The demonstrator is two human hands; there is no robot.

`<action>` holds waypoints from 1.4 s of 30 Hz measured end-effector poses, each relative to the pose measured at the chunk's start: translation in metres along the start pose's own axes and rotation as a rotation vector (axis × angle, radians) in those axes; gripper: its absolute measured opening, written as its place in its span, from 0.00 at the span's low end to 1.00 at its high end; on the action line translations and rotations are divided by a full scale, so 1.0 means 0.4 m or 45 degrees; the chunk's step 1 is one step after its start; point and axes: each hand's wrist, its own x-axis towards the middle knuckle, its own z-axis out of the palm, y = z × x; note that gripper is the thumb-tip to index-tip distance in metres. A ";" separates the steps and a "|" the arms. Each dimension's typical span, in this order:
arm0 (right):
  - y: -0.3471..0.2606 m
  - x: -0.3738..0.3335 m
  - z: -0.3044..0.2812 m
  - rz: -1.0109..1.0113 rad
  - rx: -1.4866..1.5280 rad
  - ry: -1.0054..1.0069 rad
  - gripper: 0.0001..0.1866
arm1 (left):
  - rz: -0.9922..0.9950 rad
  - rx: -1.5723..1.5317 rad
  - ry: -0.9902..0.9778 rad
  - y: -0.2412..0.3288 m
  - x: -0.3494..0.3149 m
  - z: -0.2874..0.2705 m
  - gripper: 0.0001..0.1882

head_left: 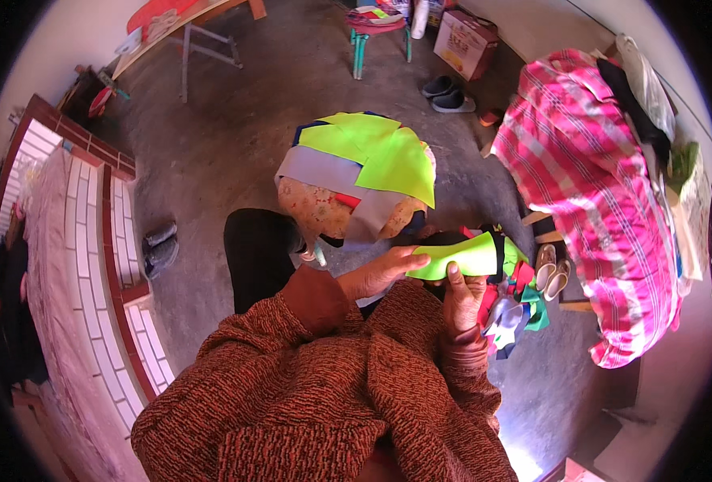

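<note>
A neon yellow-green piece of fabric is stretched between my two hands in front of my body. My left hand pinches its left end between thumb and fingers. Underneath the other end, my right hand grips it with the thumb on top. A dark strip shows at the fabric's right end; whether it is joined on cannot be told. Just ahead, a floral-covered seat bears more neon fabric pieces and grey pieces. Beside my right hand lies a heap of coloured scraps, partly hidden by it.
At right stands furniture draped in a pink checked cloth. Slippers lie before it, dark shoes farther off, near a cardboard box. A green-legged stool and a table stand far back. A brick-edged platform runs along the left.
</note>
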 end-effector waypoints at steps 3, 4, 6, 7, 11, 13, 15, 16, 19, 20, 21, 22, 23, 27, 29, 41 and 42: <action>0.009 -0.007 0.008 0.071 -0.130 0.003 0.07 | 0.135 0.117 0.149 -0.014 0.013 -0.046 0.16; 0.008 -0.008 0.001 0.075 -0.159 -0.061 0.10 | 0.257 0.069 0.159 -0.009 0.013 -0.055 0.13; 0.017 -0.003 -0.022 0.077 -0.218 -0.095 0.13 | 0.392 0.083 0.272 0.032 0.008 -0.055 0.13; 0.023 0.001 -0.037 0.074 -0.247 -0.110 0.14 | 0.459 0.092 0.326 0.062 0.004 -0.055 0.14; 0.046 0.013 -0.107 0.115 -0.222 -0.129 0.13 | 0.623 0.349 0.508 0.188 -0.013 -0.145 0.13; 0.051 0.014 -0.119 0.127 -0.146 -0.107 0.12 | 0.791 0.423 0.593 0.254 -0.018 -0.199 0.12; 0.059 0.016 -0.126 0.131 -0.093 -0.099 0.11 | 0.834 0.321 0.620 0.319 -0.029 -0.256 0.12; 0.062 0.017 -0.129 0.129 -0.082 -0.102 0.10 | 0.813 0.351 0.670 0.351 -0.042 -0.273 0.14; 0.066 0.020 -0.131 0.130 -0.071 -0.093 0.09 | 0.752 0.321 0.487 0.437 -0.055 -0.331 0.11; 0.064 0.020 -0.130 0.131 -0.082 -0.088 0.09 | 0.729 0.284 0.478 0.455 -0.054 -0.340 0.10; 0.064 0.019 -0.131 0.136 -0.093 -0.084 0.09 | 0.705 0.246 0.473 0.468 -0.055 -0.348 0.09; 0.067 0.018 -0.134 0.137 -0.109 -0.074 0.08 | 0.680 0.208 0.467 0.480 -0.054 -0.357 0.08; 0.066 0.020 -0.134 0.122 -0.110 -0.073 0.08 | 0.650 0.311 0.504 0.490 -0.047 -0.379 0.08; 0.070 0.018 -0.129 0.109 -0.112 -0.071 0.07 | 0.442 0.918 0.812 0.434 -0.027 -0.526 0.07; 0.071 0.021 -0.125 0.116 -0.113 -0.072 0.07 | 0.322 1.149 0.924 0.392 -0.036 -0.607 0.10; 0.067 0.022 -0.123 0.122 -0.134 -0.060 0.07 | 0.256 1.819 1.155 0.422 -0.023 -0.629 0.16; 0.069 0.022 -0.127 0.122 -0.129 -0.053 0.07 | 0.251 1.887 1.209 0.418 -0.023 -0.614 0.17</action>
